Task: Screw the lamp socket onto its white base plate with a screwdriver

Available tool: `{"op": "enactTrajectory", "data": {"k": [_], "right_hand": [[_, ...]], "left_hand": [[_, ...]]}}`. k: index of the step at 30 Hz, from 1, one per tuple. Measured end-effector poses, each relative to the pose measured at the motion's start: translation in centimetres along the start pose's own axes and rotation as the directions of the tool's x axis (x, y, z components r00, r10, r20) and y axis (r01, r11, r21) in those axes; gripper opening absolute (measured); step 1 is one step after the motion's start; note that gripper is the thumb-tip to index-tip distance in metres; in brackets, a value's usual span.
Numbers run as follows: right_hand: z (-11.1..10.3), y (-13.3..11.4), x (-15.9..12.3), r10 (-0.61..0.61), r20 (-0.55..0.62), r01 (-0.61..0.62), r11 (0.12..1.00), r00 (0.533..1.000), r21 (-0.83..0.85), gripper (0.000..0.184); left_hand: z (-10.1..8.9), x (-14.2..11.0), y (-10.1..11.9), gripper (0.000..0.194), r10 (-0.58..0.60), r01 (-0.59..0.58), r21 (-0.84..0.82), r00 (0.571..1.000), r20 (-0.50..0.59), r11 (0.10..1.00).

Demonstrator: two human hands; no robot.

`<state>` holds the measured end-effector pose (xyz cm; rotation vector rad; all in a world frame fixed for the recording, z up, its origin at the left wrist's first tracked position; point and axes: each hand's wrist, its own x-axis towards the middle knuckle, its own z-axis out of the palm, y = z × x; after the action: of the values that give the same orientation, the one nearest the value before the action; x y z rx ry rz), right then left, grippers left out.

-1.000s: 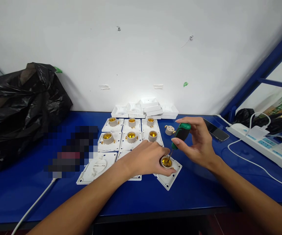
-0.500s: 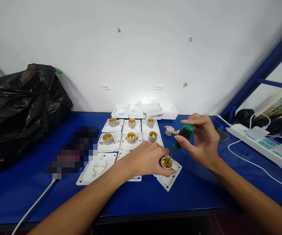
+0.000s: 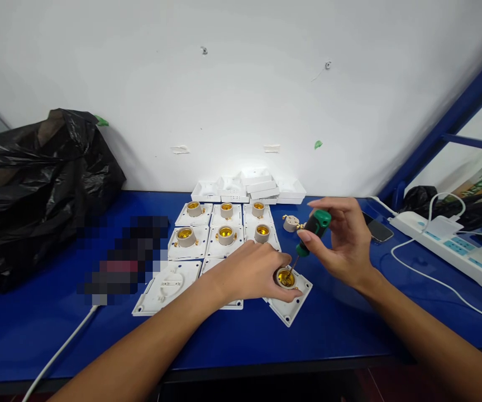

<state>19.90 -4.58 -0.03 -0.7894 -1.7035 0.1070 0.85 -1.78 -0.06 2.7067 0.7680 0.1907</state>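
Your left hand (image 3: 254, 272) had thumb and forefinger clamped on the round socket (image 3: 286, 277), which sat between them on the tilted-round white plate (image 3: 289, 310). Your right hand (image 3: 341, 240) pinched the green-and-black screwdriver (image 3: 314, 233) between thumb and fingers, its handle above the socket, shaft slanting down into the brass.

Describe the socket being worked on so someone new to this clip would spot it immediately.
On the blue table, find the rows of white plates, then the askew plate at their near right. The left hand steadies a round, gold-lined socket there. Only this socket has the screwdriver reaching into it; neighbouring sockets hold none.
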Motion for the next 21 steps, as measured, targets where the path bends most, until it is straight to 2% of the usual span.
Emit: {"op": "enactTrajectory", "data": {"k": [3,6,8,13,17,21], "right_hand": [[0.0,0.0,-0.2,0.029,0.043,-0.031,0.999,0.999,0.034,0.052],[-0.1,0.1,-0.4,0.035,0.082,-0.037,0.999,0.996,0.025,0.042],[-0.1,0.1,-0.4,0.01,0.067,-0.01,1.0,0.998,0.002,0.037],[0.0,0.2,-0.2,-0.039,0.017,0.04,0.999,0.999,-0.014,0.042],[0.0,0.3,-0.5,-0.024,0.012,0.024,0.999,1.0,-0.022,0.049],[-0.1,0.4,-0.7,-0.019,0.048,0.019,1.0,0.999,-0.008,0.045]], "left_hand": [[-0.1,0.0,0.1,0.044,0.003,-0.003,0.004,1.0,0.002,1.0],[0.1,0.0,0.1,0.047,0.003,-0.003,0.042,1.0,-0.001,0.999],[0.2,0.0,0.0,0.05,0.006,-0.006,0.079,1.0,-0.001,0.997],[0.0,0.0,-0.5,0.056,0.027,-0.029,0.068,0.999,0.03,0.997],[-0.7,0.0,-0.6,0.042,0.047,-0.046,-0.01,0.997,0.06,0.999],[-0.7,0.0,-0.6,0.026,0.074,-0.065,-0.105,0.994,0.078,0.992]]}}
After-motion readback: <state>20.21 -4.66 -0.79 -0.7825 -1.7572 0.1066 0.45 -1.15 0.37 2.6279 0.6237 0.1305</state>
